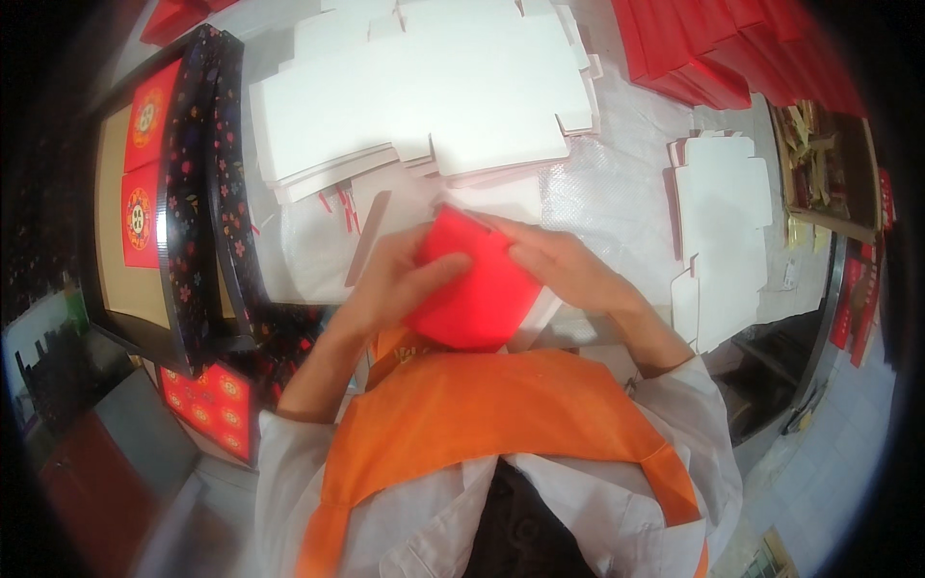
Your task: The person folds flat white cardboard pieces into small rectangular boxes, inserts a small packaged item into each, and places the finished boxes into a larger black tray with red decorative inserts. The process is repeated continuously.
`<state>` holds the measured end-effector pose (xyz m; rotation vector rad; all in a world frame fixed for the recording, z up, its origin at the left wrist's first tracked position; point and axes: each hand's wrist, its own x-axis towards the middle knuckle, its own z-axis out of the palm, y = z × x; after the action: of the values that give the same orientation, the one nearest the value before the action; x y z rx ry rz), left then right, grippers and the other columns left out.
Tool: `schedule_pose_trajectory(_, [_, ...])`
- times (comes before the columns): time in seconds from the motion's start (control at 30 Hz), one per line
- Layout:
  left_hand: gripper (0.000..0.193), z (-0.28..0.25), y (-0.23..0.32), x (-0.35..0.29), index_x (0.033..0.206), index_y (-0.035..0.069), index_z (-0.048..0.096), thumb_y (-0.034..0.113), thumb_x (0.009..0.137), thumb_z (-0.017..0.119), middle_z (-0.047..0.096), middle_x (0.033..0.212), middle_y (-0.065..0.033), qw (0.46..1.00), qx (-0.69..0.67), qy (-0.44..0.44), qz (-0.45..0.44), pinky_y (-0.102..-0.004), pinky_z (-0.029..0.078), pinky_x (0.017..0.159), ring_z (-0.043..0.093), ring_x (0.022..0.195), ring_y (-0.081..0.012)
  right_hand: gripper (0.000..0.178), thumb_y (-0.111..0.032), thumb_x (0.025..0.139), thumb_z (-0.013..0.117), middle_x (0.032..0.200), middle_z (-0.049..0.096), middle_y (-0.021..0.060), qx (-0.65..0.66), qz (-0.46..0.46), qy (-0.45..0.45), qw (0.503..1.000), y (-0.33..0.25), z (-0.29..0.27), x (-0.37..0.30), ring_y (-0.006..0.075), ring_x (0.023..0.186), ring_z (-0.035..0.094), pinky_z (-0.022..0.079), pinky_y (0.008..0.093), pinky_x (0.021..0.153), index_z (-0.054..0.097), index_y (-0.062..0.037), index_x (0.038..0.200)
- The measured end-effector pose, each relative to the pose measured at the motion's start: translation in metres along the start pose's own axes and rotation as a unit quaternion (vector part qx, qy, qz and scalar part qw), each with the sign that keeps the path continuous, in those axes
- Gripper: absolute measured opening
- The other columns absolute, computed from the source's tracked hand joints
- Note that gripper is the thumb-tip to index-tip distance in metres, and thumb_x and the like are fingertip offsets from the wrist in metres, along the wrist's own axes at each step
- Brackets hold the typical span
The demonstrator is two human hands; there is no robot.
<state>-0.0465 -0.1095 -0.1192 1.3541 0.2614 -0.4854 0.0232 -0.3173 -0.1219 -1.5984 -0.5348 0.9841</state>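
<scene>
Both grips were closed on one object: the left grip (403, 279) and the right grip (562, 268) held a red carton piece (482, 289) between them. Left thumb lay across its red face, with the left fingers mostly hidden at the left edge. Right fingers and thumb pinched near the upper right edge. Carton piece sat in front of the wearer's torso, at the near side of the table (607, 217), tilted, its top edge directed away from the body; a pale flap showed at its lower right.

Just below it: orange apron (491, 405) over a white garment (597, 501), loose sleeves reaching to the forearms.

Beyond the hands, a large stack of white carton blanks (472, 96) lay flat, its edges cut into tabs. Thin red strips (347, 209) lay near the stack's lower left. Translucent woven sheeting covered part of the table.

To the right, a second, narrower pile of white blanks (725, 222) was noted, and beyond it an open box of gold-coloured pieces (817, 149). Red boxes (689, 48) stood in a row at upper right.

To the left stood a dark floral-patterned box (190, 193), tan inside, with two red squares (143, 217) bearing round emblems. Lower left: a red panel (207, 409) with repeated round emblems.
</scene>
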Motion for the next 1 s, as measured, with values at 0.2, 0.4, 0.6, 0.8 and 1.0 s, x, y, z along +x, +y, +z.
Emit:
schedule_pose_trajectory(0.2, [0.022, -0.004, 0.002, 0.007, 0.100, 0.000, 0.060, 0.014, 0.083, 0.062, 0.063, 0.088, -0.0031, 1.000, 0.027, 0.015, -0.005, -0.0220, 0.047, 0.069, 0.057, 0.078, -0.0082, 0.040, -0.020, 0.093, 0.038, 0.119, 0.052, 0.0162, 0.015, 0.035, 0.007, 0.999, -0.004, 0.000, 0.000, 0.0222, 0.107, 0.052, 0.039, 0.0296, 0.092, 0.039, -0.0021, 0.129])
schedule_pose_trajectory(0.4, [0.020, -0.003, 0.000, 0.007, 0.099, 0.000, 0.060, 0.012, 0.082, 0.062, 0.063, 0.088, -0.0033, 1.000, 0.003, 0.025, -0.008, -0.0219, 0.047, 0.069, 0.057, 0.078, -0.0084, 0.038, -0.016, 0.092, 0.036, 0.122, 0.048, 0.0192, -0.122, -0.013, 0.015, 0.992, -0.013, 0.003, 0.001, 0.0303, 0.111, 0.048, 0.038, 0.0344, 0.094, 0.039, -0.0019, 0.128])
schedule_pose_trajectory(0.6, [0.019, -0.002, 0.001, 0.007, 0.097, 0.000, 0.061, 0.012, 0.082, 0.062, 0.063, 0.087, -0.0032, 1.000, -0.009, 0.020, -0.013, -0.0221, 0.047, 0.068, 0.057, 0.076, -0.0086, 0.038, -0.013, 0.092, 0.037, 0.126, 0.045, 0.0174, -0.207, -0.052, -0.008, 0.977, -0.010, 0.001, 0.001, 0.0307, 0.115, 0.045, 0.038, 0.0361, 0.096, 0.037, -0.0008, 0.128])
schedule_pose_trajectory(0.8, [0.023, -0.004, 0.021, 0.013, 0.098, -0.001, 0.059, 0.010, 0.079, 0.063, 0.063, 0.090, -0.0071, 0.995, 0.099, 0.013, 0.009, -0.0245, 0.047, 0.070, 0.058, 0.080, -0.0126, 0.047, -0.016, 0.089, 0.044, 0.127, 0.044, 0.0193, -0.171, -0.076, -0.007, 0.982, -0.014, -0.003, 0.001, 0.0299, 0.116, 0.045, 0.037, 0.0351, 0.096, 0.031, -0.0014, 0.132])
schedule_pose_trajectory(1.0, [0.047, -0.004, 0.062, 0.017, 0.114, 0.002, 0.047, 0.006, 0.072, 0.068, 0.050, 0.114, -0.0153, 0.713, 0.402, 0.334, 0.467, -0.0358, 0.038, 0.089, 0.047, 0.106, -0.0282, 0.063, -0.013, 0.086, 0.048, 0.136, 0.030, 0.0208, -0.038, -0.134, 0.244, 0.960, -0.015, -0.002, 0.003, 0.0266, 0.126, 0.032, 0.028, 0.0334, 0.102, 0.014, 0.0006, 0.138])
